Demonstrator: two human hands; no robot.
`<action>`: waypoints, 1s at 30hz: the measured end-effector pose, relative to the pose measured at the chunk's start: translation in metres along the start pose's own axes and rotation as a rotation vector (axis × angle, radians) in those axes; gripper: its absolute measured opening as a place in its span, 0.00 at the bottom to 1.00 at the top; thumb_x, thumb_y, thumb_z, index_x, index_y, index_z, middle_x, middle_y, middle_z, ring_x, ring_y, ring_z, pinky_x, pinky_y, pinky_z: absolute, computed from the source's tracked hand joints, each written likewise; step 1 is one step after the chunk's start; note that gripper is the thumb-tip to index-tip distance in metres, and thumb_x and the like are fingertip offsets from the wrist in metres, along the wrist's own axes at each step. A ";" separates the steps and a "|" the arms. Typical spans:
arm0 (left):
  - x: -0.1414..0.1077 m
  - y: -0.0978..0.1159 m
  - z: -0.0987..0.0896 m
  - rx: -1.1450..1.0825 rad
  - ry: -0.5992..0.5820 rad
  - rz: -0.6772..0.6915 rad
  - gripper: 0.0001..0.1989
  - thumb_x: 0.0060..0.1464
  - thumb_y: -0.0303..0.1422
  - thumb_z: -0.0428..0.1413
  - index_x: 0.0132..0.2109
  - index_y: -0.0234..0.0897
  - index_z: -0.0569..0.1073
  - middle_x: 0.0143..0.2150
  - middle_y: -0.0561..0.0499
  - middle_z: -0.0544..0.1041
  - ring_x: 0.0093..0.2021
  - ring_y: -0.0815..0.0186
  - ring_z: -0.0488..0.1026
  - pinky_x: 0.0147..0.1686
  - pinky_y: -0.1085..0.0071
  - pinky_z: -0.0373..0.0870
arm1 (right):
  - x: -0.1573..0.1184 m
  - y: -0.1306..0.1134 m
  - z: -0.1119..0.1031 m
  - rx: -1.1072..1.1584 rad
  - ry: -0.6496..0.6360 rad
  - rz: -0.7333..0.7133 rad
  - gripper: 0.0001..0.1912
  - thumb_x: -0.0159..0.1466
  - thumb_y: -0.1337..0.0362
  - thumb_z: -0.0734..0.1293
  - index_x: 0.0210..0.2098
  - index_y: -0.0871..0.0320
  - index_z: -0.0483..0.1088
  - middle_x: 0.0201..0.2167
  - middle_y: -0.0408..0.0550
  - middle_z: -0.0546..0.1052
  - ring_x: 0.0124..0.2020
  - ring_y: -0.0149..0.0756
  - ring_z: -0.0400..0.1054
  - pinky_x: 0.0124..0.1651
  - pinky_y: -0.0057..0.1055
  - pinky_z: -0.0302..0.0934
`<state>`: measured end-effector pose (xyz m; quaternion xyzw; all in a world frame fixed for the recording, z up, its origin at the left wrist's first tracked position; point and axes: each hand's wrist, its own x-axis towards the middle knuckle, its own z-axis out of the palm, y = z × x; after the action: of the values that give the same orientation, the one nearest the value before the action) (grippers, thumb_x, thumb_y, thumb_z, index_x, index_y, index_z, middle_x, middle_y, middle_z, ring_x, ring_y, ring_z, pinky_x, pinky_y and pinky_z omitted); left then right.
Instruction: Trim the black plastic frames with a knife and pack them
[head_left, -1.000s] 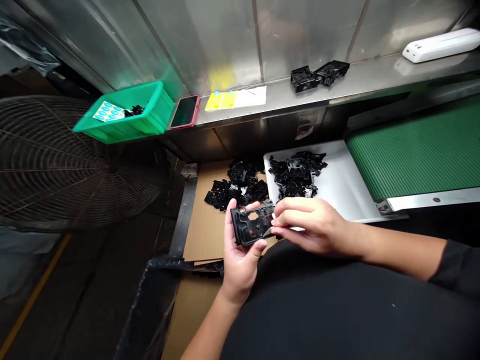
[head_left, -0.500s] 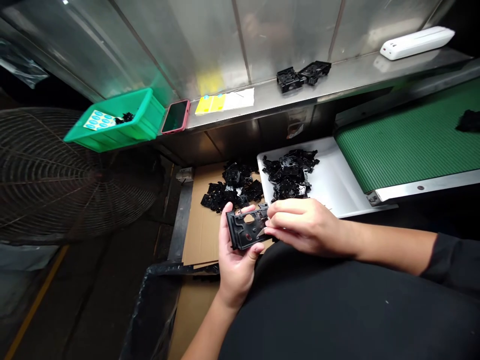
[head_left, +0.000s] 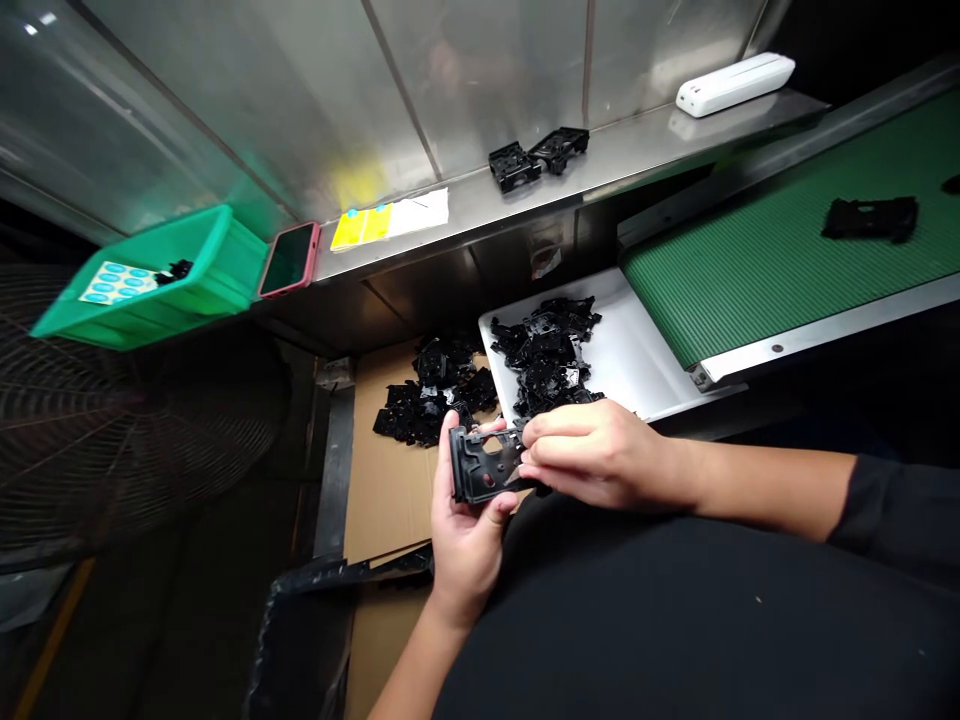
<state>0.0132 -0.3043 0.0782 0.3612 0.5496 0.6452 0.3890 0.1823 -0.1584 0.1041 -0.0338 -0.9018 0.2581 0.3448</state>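
Head view shows the black rectangular plastic frame (head_left: 472,466) gripped by its edges, its best hold, in the left hand (head_left: 465,550), probably light, stiff, while the right hand (head_left: 611,455) closes fingers at its end, pinching something unclear.

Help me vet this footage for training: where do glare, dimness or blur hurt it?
Head view, top: pale glare on the metal wall; head view, left: the fan dim, soft and stretched; head view, centre: piled black parts merging into dark masses.

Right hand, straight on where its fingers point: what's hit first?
Looks like the black frame held by the left hand. The right hand has its fingertips at it; contact unclear.
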 end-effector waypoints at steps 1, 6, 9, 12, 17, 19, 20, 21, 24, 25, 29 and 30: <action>0.001 0.001 0.001 -0.019 -0.009 -0.004 0.45 0.61 0.39 0.68 0.79 0.55 0.56 0.69 0.46 0.77 0.66 0.58 0.77 0.67 0.67 0.72 | -0.001 0.000 -0.001 0.017 0.025 0.008 0.09 0.77 0.64 0.66 0.39 0.57 0.74 0.41 0.51 0.81 0.37 0.36 0.74 0.37 0.33 0.72; 0.006 0.009 0.002 -0.161 -0.095 -0.072 0.44 0.59 0.44 0.69 0.77 0.58 0.60 0.73 0.47 0.73 0.69 0.55 0.75 0.68 0.61 0.72 | -0.004 0.011 -0.013 0.267 0.178 0.163 0.11 0.75 0.59 0.69 0.52 0.58 0.75 0.50 0.55 0.76 0.46 0.38 0.74 0.39 0.31 0.74; 0.007 0.010 0.007 -0.219 -0.118 -0.126 0.41 0.58 0.50 0.69 0.75 0.54 0.66 0.77 0.43 0.66 0.73 0.48 0.69 0.68 0.56 0.73 | -0.009 0.022 -0.021 0.480 -0.021 0.256 0.25 0.69 0.52 0.75 0.61 0.57 0.73 0.51 0.54 0.75 0.39 0.34 0.71 0.29 0.26 0.67; 0.008 0.009 0.015 -0.224 -0.076 -0.138 0.38 0.60 0.51 0.66 0.74 0.54 0.67 0.78 0.42 0.65 0.72 0.48 0.71 0.68 0.54 0.73 | -0.016 0.026 -0.018 0.568 -0.080 0.298 0.20 0.66 0.56 0.78 0.53 0.57 0.76 0.43 0.47 0.77 0.29 0.28 0.63 0.26 0.24 0.60; 0.010 0.009 0.022 -0.082 -0.076 -0.044 0.59 0.45 0.54 0.74 0.78 0.54 0.57 0.80 0.39 0.60 0.72 0.42 0.69 0.70 0.47 0.70 | -0.025 0.023 -0.005 0.513 0.126 0.305 0.17 0.64 0.53 0.80 0.43 0.58 0.76 0.37 0.45 0.76 0.31 0.31 0.64 0.29 0.27 0.62; 0.010 0.010 0.019 0.101 -0.093 -0.004 0.64 0.41 0.46 0.78 0.79 0.58 0.53 0.81 0.41 0.56 0.71 0.42 0.71 0.69 0.47 0.72 | -0.027 0.024 -0.005 0.525 0.132 0.236 0.18 0.65 0.52 0.80 0.43 0.58 0.76 0.39 0.47 0.77 0.33 0.31 0.66 0.30 0.28 0.63; 0.009 0.011 0.017 0.193 -0.089 0.017 0.65 0.41 0.42 0.79 0.79 0.59 0.53 0.81 0.41 0.55 0.71 0.42 0.71 0.69 0.46 0.71 | -0.028 0.024 -0.006 0.541 0.124 0.197 0.18 0.65 0.52 0.80 0.44 0.58 0.76 0.40 0.47 0.77 0.32 0.31 0.66 0.30 0.28 0.63; 0.008 0.011 0.015 0.263 -0.085 0.036 0.64 0.42 0.40 0.79 0.80 0.58 0.52 0.80 0.41 0.55 0.72 0.42 0.69 0.71 0.45 0.69 | -0.029 0.025 -0.008 0.559 0.115 0.159 0.19 0.65 0.52 0.80 0.44 0.58 0.76 0.40 0.48 0.77 0.32 0.30 0.66 0.30 0.28 0.63; 0.003 0.012 0.012 0.302 -0.107 0.055 0.62 0.45 0.41 0.78 0.80 0.55 0.52 0.80 0.40 0.56 0.73 0.41 0.68 0.71 0.45 0.68 | -0.028 0.027 -0.015 0.613 0.131 0.137 0.18 0.66 0.51 0.78 0.43 0.59 0.77 0.37 0.46 0.75 0.32 0.31 0.66 0.31 0.28 0.63; 0.002 0.012 0.013 0.275 -0.122 0.051 0.62 0.45 0.42 0.77 0.80 0.56 0.52 0.80 0.40 0.56 0.72 0.41 0.69 0.70 0.46 0.70 | -0.027 0.028 -0.017 0.640 0.152 0.193 0.17 0.67 0.52 0.78 0.45 0.58 0.76 0.38 0.45 0.74 0.32 0.30 0.65 0.31 0.27 0.63; -0.003 0.013 0.018 0.182 -0.173 0.031 0.59 0.48 0.41 0.76 0.79 0.62 0.53 0.81 0.44 0.55 0.72 0.41 0.70 0.68 0.48 0.74 | -0.020 0.033 -0.020 0.752 0.096 0.411 0.24 0.69 0.59 0.75 0.62 0.52 0.69 0.46 0.45 0.70 0.27 0.23 0.56 0.26 0.21 0.58; -0.003 0.012 0.019 0.179 -0.176 0.032 0.59 0.47 0.41 0.77 0.78 0.63 0.54 0.81 0.45 0.56 0.74 0.41 0.67 0.69 0.48 0.72 | -0.018 0.034 -0.020 0.757 0.058 0.404 0.24 0.69 0.59 0.75 0.62 0.51 0.69 0.47 0.45 0.70 0.27 0.23 0.55 0.26 0.21 0.58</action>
<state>0.0300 -0.3003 0.0929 0.4585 0.5627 0.5654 0.3917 0.2052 -0.1244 0.0892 -0.0880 -0.7087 0.6322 0.3005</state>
